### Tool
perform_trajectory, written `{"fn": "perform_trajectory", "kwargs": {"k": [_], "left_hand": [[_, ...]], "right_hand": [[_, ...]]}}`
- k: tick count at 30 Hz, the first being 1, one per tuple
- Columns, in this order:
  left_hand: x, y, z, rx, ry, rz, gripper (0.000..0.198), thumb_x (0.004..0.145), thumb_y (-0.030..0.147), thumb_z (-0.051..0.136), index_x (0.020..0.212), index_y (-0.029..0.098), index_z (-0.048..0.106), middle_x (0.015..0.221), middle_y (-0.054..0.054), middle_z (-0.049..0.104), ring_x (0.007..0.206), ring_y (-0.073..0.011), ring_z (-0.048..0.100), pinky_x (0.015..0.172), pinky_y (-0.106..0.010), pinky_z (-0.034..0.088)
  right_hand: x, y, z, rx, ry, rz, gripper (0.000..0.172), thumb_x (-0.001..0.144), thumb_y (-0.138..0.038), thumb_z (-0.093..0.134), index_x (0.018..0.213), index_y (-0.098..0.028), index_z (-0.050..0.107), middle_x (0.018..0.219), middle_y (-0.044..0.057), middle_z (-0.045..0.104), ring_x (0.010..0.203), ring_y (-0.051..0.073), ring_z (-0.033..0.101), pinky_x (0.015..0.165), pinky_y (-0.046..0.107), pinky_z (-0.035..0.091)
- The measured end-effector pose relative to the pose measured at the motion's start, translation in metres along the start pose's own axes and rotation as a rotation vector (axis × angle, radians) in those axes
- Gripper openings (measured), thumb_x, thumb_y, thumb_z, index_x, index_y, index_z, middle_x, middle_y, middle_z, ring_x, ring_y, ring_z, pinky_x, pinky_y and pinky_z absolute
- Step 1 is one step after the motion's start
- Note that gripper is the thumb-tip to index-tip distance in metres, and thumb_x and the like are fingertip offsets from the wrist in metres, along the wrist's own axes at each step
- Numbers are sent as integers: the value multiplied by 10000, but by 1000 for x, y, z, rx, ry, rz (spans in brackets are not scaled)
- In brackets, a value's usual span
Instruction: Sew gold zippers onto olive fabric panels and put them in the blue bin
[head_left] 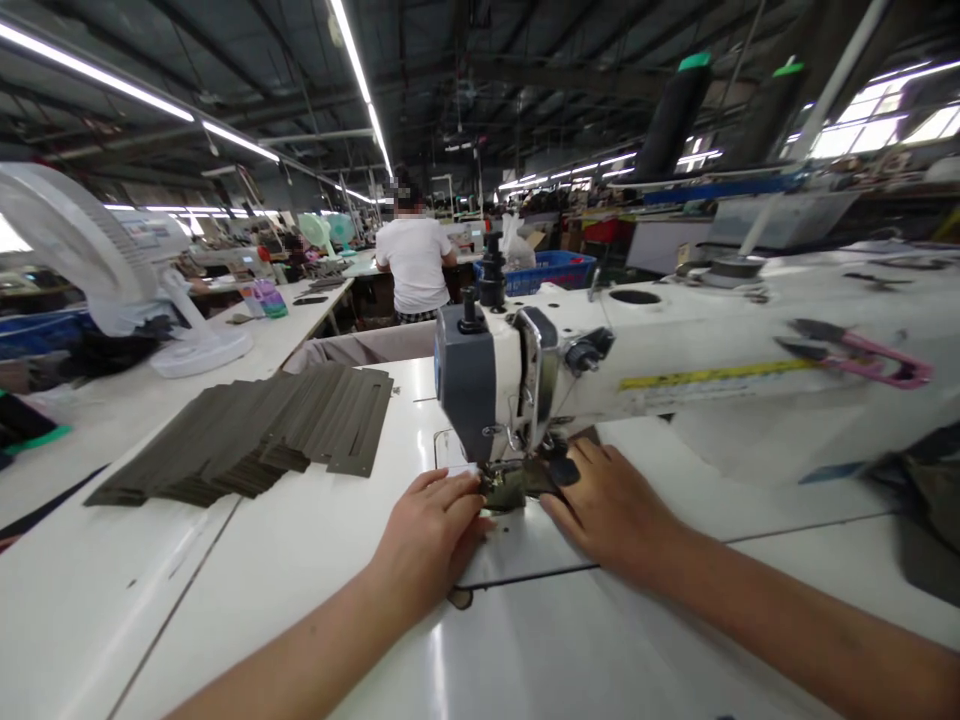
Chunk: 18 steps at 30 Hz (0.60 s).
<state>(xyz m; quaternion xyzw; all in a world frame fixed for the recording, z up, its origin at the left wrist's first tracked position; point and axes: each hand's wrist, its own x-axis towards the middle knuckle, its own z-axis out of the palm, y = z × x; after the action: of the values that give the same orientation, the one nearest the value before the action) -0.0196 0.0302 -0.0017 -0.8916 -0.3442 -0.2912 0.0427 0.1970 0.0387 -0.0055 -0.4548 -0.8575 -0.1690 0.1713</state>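
Note:
A small dark olive fabric piece (507, 492) lies under the needle area of a white and grey sewing machine (469, 385). At its left end, my left hand (431, 530) is closed, fingertips together on the edge and thumb tucked below. On the other side my right hand (619, 505) grips the piece's darker right part, with its thumb toward the needle and fingers curled over the far side. The presser foot and my fingertips partly hide the fabric.
Left of the machine, a fanned stack of olive-grey cut panels (247, 430) covers part of the white table (300, 580). Pink-handled snips (877, 360) and a yellow measuring tape (712, 376) are on the machine arm. Farther off are a white fan (191, 345), a blue crate (551, 272) and a person (415, 262).

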Motion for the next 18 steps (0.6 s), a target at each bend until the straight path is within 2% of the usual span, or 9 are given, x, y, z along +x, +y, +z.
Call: {"fn": "perform_trajectory", "kwargs": {"k": [1, 3, 6, 9, 12, 15, 17, 18], "left_hand": [[-3, 7, -3, -16, -16, 9, 152, 873, 221, 469, 931, 154, 592, 1011, -91, 655, 942, -199, 613, 891, -398, 450], [-11, 24, -9, -49, -50, 65, 237, 877, 308, 478, 1036, 153, 562, 1074, -100, 629, 1026, -209, 571, 951, -413, 407], [-15, 47, -12, -41, -113, 170, 413, 863, 441, 473, 1134, 131, 509, 1129, -127, 595, 1101, -232, 514, 980, -421, 383], [-7, 61, -11, 20, -174, 193, 313, 895, 305, 447, 1127, 102, 499, 984, -121, 628, 955, -217, 577, 900, -412, 443], [3, 66, -11, 50, -219, 192, 179, 880, 184, 435, 988, 120, 564, 849, -91, 614, 814, -206, 593, 810, -416, 486], [4, 65, -9, -34, -200, 197, 167, 873, 134, 426, 881, 125, 593, 923, -103, 632, 905, -206, 592, 890, -397, 455], [2, 63, -6, -185, -158, 116, 187, 880, 149, 423, 953, 131, 595, 977, -96, 648, 928, -188, 598, 893, -346, 458], [1, 63, -5, -283, -137, 8, 196, 886, 180, 426, 971, 142, 598, 960, -83, 660, 896, -180, 610, 851, -319, 478]], "right_hand": [[-9, -6, -5, -55, 10, -13, 131, 778, -138, 475, 753, -133, 604, 746, 126, 603, 717, 259, 544, 608, 375, 444], [-29, -24, -14, -108, 94, -60, 249, 740, -22, 383, 734, -124, 610, 687, 123, 595, 638, 230, 535, 551, 339, 432], [-53, -51, -27, -2, 247, -138, 344, 781, -20, 304, 782, -124, 633, 700, 116, 618, 638, 209, 552, 557, 318, 452], [-63, -62, -37, 103, 286, -134, 375, 837, -52, 282, 780, -142, 641, 686, 88, 629, 625, 183, 566, 567, 293, 471], [-71, -56, -46, 189, 248, -104, 358, 856, -73, 289, 869, -133, 641, 708, 83, 633, 636, 184, 583, 574, 296, 487], [-85, -46, -53, 391, 220, -6, 282, 869, -133, 350, 835, -160, 629, 682, 67, 618, 618, 175, 593, 563, 281, 493], [-91, -44, -55, 703, 79, 166, 260, 885, -217, 383, 752, -183, 603, 627, 40, 608, 561, 153, 593, 516, 245, 490], [-90, -45, -55, 930, -39, 282, 279, 895, -273, 378, 734, -185, 588, 619, 34, 614, 540, 146, 598, 493, 231, 492]]}}
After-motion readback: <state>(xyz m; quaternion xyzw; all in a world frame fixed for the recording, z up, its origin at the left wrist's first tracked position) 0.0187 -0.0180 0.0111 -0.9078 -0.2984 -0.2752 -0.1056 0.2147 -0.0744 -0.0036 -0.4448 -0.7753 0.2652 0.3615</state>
